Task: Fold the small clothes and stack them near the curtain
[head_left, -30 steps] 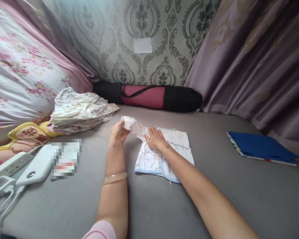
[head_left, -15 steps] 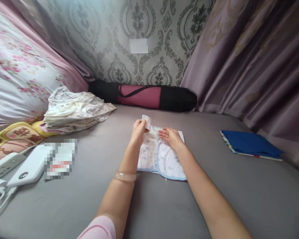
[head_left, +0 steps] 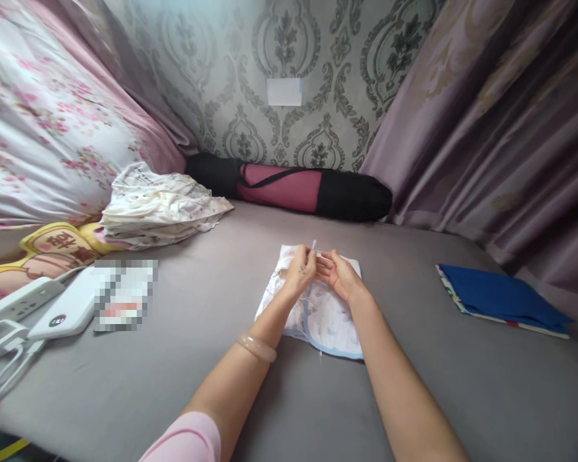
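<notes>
A white baby shirt (head_left: pixel 334 324) with pale blue trim and a faint print lies on the grey bed sheet in front of me. My left hand (head_left: pixel 301 271) is closed on a fabric part of it, which looks like a sleeve; a pale edge pokes up above the fingers. Over the shirt's upper right part is my right hand (head_left: pixel 341 277), its fingers stretched toward the left hand and slightly apart. The two hands nearly meet, and whether their fingertips touch is unclear. My forearms cover parts of the shirt's sides.
A pile of light clothes (head_left: pixel 164 208) lies back left, beside a yellow cushion (head_left: pixel 62 247). Closer are a power strip (head_left: pixel 24 301) and a white power bank (head_left: pixel 74 305) with cables. A black and maroon bag (head_left: pixel 279 189) lines the wall. A blue folded item (head_left: pixel 501 296) lies right.
My left hand has moved right, carrying the fabric part inward over the shirt toward my right hand. The right hand stays over the shirt. The view has shifted slightly.
</notes>
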A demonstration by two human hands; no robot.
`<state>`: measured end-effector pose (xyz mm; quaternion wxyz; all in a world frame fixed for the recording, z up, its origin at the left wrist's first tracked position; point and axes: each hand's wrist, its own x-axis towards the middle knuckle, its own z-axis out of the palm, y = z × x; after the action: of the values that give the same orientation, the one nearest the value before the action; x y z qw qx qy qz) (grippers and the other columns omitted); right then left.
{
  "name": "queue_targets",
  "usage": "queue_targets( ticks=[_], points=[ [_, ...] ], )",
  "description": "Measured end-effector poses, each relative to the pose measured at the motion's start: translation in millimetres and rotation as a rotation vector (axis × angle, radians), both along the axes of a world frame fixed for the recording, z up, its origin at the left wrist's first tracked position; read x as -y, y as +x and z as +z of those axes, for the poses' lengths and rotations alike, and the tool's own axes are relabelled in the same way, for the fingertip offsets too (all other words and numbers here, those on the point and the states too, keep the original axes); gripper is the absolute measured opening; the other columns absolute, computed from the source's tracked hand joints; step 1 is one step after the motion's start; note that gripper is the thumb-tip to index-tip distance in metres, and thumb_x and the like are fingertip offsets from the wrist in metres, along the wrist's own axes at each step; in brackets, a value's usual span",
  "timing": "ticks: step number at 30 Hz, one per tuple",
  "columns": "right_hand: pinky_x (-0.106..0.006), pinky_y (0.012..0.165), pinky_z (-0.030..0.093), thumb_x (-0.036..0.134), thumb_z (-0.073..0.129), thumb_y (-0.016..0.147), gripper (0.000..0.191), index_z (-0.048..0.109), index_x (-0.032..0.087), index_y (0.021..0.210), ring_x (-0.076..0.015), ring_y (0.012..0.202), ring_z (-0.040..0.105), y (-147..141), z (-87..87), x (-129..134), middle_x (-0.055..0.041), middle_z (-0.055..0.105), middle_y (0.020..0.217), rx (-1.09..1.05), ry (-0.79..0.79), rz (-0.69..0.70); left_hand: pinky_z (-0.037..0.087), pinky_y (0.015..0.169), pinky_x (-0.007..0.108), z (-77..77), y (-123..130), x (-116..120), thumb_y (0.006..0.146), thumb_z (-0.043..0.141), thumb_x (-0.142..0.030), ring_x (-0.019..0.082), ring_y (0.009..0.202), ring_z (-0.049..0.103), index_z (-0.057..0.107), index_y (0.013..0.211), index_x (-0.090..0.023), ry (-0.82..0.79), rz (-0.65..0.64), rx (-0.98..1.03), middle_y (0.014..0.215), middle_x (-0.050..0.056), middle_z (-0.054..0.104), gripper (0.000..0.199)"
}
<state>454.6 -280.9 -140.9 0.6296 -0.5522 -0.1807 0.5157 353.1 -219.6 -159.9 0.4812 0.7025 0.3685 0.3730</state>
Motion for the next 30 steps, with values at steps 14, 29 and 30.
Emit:
queue_targets(
  ticks=[14, 29, 30],
  points=[
    [-0.026, 0.064, 0.06, 0.007, 0.061, 0.074, 0.05, 0.053, 0.016, 0.122, -0.0138, 0.066, 0.067, 0.1, -16.9, -4.1, 0.001, 0.066, 0.076, 0.336, -0.003, -0.212, 0.043, 0.098, 0.034, -2.4, -45.9, -53.2, 0.087, 0.036, -0.008, 0.019, 0.112, 0.06, 0.054, 0.117, -0.016, 0.097, 0.174, -0.214, 0.116, 0.01, 0.066, 0.036],
    [-0.028, 0.099, 0.042, 0.011, 0.04, 0.085, 0.045, 0.061, 0.014, 0.125, -0.0222, 0.116, 0.056, 3.0, -14.8, 8.5, -0.0114, 0.063, 0.124, 1.387, -0.419, -0.096, 0.028, 0.113, 0.044, -14.6, -48.6, -43.0, 0.084, 0.039, -0.007, 0.026, 0.141, 0.033, 0.033, 0.146, -0.014, 0.249, -0.093, -0.655, 0.148, 0.013, 0.043, 0.062],
    [-0.028, 0.098, 0.041, 0.011, 0.039, 0.086, 0.046, 0.06, 0.014, 0.127, -0.0228, 0.116, 0.056, 0.9, -14.2, 9.9, -0.0124, 0.062, 0.124, 1.422, -0.452, -0.076, 0.026, 0.114, 0.046, -15.5, -48.5, -42.7, 0.085, 0.038, -0.008, 0.027, 0.142, 0.03, 0.033, 0.146, -0.015, 0.26, -0.095, -0.683, 0.149, 0.013, 0.041, 0.062]
  ],
)
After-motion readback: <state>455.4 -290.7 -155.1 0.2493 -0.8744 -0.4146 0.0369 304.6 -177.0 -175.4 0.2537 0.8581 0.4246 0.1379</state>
